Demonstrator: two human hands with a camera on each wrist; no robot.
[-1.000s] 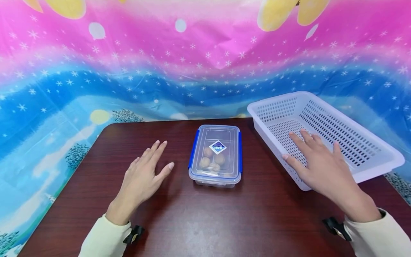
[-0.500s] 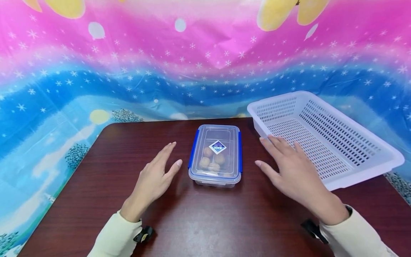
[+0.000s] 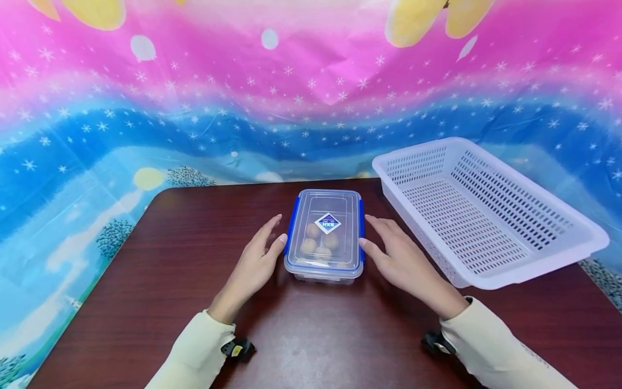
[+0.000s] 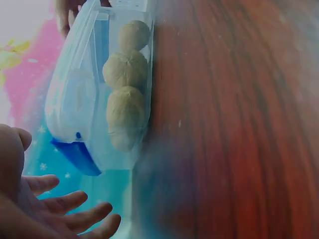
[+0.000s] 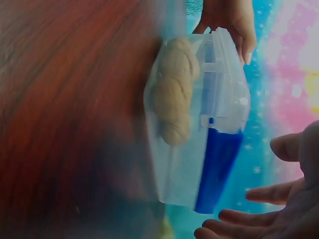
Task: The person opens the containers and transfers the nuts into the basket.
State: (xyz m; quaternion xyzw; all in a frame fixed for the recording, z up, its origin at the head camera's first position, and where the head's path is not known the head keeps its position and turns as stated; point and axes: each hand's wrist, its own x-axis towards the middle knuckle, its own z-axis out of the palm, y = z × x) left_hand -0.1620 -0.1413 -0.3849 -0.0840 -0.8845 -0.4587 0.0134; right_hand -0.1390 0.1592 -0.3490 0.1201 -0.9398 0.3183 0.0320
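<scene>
A clear lidded food container [image 3: 324, 201] with blue side clips [image 5: 218, 169] stands on the table. Through its walls I see several walnuts [image 4: 125, 69] lying at the near end. My left hand [image 3: 250, 265] is at its left side, fingers spread and nearly straight, thumb tip close to the clip. On the other side my right hand [image 3: 403, 265] has its thumb and fingertips right at the right clip, the fingers extended. Both wrist views show a gap between fingers and container. The lid is on, with a diamond-shaped label [image 3: 328, 223] on top.
A white perforated plastic basket [image 3: 486, 275] stands at the right, close beyond my right hand. The dark red-brown wooden table [image 3: 311, 329] ends at the back against a colourful printed cloth [image 3: 311, 108].
Both hands have moved inward to the container's sides, the right one coming away from over the basket. The container and basket have stayed in place.
</scene>
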